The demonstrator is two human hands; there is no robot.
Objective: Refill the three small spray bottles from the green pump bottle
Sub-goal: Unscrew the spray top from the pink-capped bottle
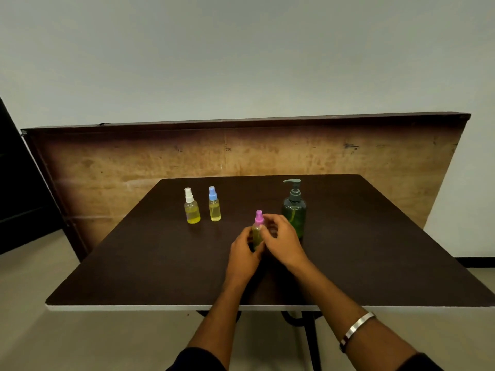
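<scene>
— Four bottles on the counter (pixel 134 263): green pump bottle (pixel 294 212) at right, white-capped (pixel 191 207) and blue-capped (pixel 214 206) at the back, apparently filled.

— And the pink-capped bottle (pixel 258 223)?

— Gripped by left hand (pixel 245 253); right hand (pixel 281 241) curled beside the cap, contact unclear. Probably cap work; needs a twist.

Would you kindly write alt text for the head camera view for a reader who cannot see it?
Both hands hold a pink-capped spray bottle upright on a dark table: left hand around its body, right hand near its top. Behind stand white-capped and blue-capped spray bottles and a green pump bottle.
</scene>
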